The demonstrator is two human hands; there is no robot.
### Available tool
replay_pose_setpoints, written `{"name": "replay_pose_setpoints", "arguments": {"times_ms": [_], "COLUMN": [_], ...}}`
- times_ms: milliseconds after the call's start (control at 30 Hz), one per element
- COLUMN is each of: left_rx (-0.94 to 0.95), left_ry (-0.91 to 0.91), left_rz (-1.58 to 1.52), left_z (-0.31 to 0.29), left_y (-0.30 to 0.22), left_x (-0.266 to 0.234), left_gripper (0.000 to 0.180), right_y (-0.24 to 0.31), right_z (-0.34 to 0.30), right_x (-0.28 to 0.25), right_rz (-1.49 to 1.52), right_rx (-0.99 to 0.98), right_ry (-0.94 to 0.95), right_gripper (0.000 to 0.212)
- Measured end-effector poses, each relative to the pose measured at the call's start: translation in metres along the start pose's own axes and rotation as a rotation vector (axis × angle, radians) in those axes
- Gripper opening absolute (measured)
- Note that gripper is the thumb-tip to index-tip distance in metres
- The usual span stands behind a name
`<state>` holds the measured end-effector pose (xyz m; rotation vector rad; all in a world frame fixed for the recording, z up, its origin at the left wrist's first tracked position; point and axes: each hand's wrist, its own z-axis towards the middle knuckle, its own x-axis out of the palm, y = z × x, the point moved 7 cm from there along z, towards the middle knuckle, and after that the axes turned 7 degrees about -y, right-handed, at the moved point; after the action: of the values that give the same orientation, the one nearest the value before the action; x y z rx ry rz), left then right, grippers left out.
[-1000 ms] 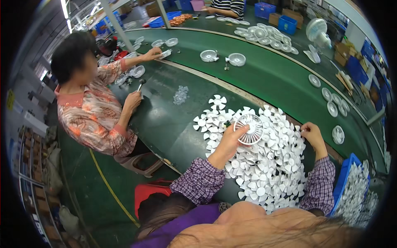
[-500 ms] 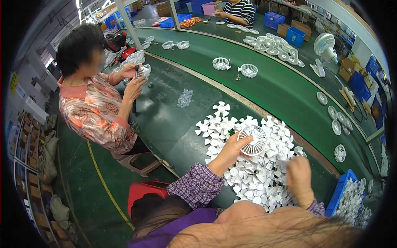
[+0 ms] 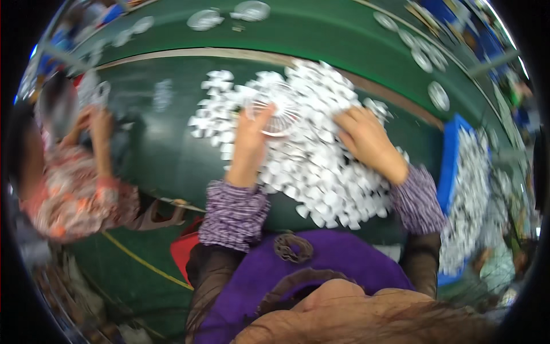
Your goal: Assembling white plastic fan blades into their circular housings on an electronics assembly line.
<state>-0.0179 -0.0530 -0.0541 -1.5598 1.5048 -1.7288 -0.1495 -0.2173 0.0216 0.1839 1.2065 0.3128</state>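
Observation:
My left hand (image 3: 250,140) is closed around the edge of a round white fan grille (image 3: 282,117), its thumb laid over the spokes. The grille is held above a heap of white fan blades (image 3: 321,178) on the green table. At the heap's right side my right hand (image 3: 369,143) reaches in among the blades, its fingers bent and drawn together. Motion blur and the white parts hide what its fingertips hold, if anything.
Beside my right arm stands a blue bin (image 3: 452,166) full of small white parts. Beyond the table runs a green conveyor belt (image 3: 321,34) carrying white grilles (image 3: 252,10). A co-worker in a patterned shirt (image 3: 74,195) sits at the left. A red stool (image 3: 184,246) is below.
The view has tilted down and swung. My left hand keeps hold of the fan grille. My right hand has moved from the heap's right edge onto the blades.

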Motion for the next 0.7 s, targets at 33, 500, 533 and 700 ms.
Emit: {"name": "replay_pose_setpoints", "arguments": {"times_ms": [33, 500, 533, 700], "left_rx": [-0.020, 0.014, 0.015, 0.010], "left_ry": [0.005, 0.055, 0.071, 0.116], "left_rz": [0.024, 0.036, 0.035, 0.001], "left_z": [0.004, -0.015, -0.015, -0.008], "left_y": [-0.005, 0.005, 0.005, -0.001], "left_x": [0.000, 0.010, 0.011, 0.018], "left_gripper": [0.026, 0.028, 0.029, 0.039], "right_y": [-0.002, 0.013, 0.008, 0.001], "right_z": [0.004, -0.006, -0.008, -0.007], "right_x": [0.000, 0.009, 0.010, 0.006], "right_rz": [0.027, -0.202, -0.207, -0.207], "right_rx": [0.008, 0.115, 0.137, 0.036], "right_ry": [-0.014, -0.052, -0.072, -0.221], "right_gripper": [0.027, 0.030, 0.030, 0.022]}}
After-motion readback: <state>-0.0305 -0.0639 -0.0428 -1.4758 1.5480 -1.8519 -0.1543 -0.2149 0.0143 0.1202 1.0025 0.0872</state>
